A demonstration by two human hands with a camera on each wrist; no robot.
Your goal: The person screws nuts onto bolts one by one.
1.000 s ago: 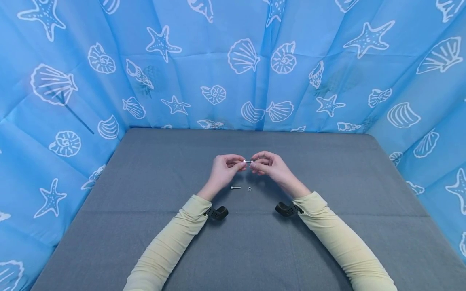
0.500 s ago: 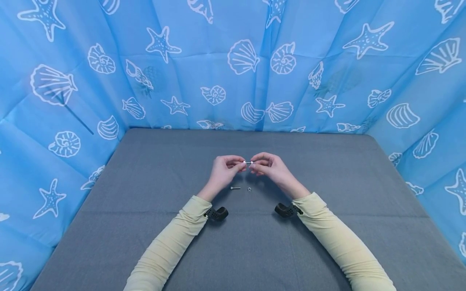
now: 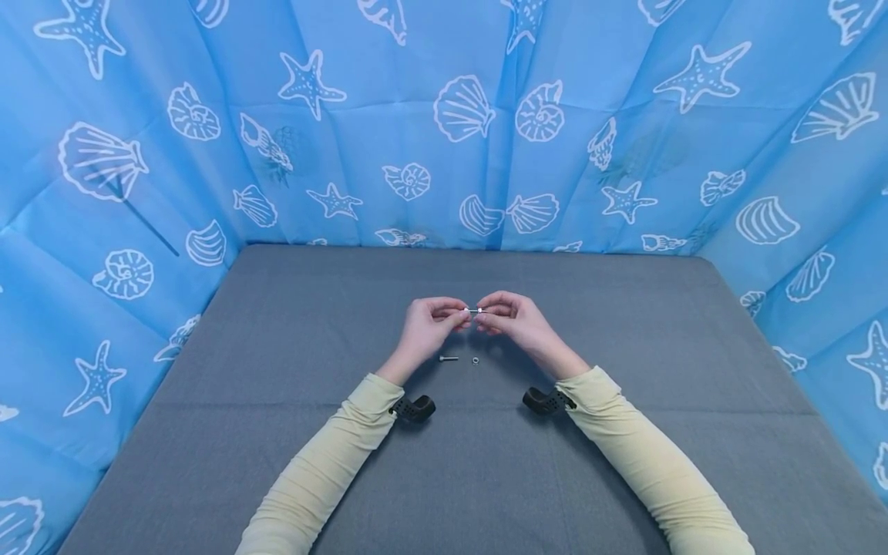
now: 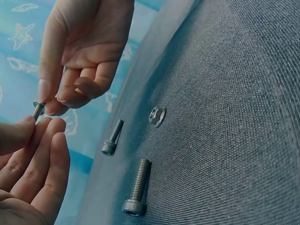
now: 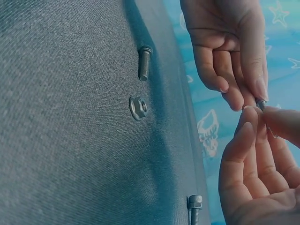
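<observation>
Above the grey table, my left hand [image 3: 433,324] pinches a small metal bolt [image 3: 473,311] near its head, between thumb and fingers. The bolt lies roughly level between the two hands. My right hand [image 3: 513,316] pinches at a nut [image 4: 39,108] on the bolt's other end. Fingertips cover much of both pieces. On the cloth near the hands lie a loose socket-head bolt [image 3: 449,358] and a flange nut [image 3: 475,361]. Another bolt [image 5: 194,206], with a nut close under its head, shows in both wrist views; the hands hide it in the head view.
Grey cloth covers the table [image 3: 472,478]. A blue curtain [image 3: 430,131] printed with shells and starfish stands around its back and sides. Black wrist-worn cameras [image 3: 415,407] hang inward from both cuffs, low over the cloth.
My right hand has dipped very slightly and its fingertips have shifted, so more of the nut shows. The left hand stays almost still. The loose bolt and flange nut have not moved.
</observation>
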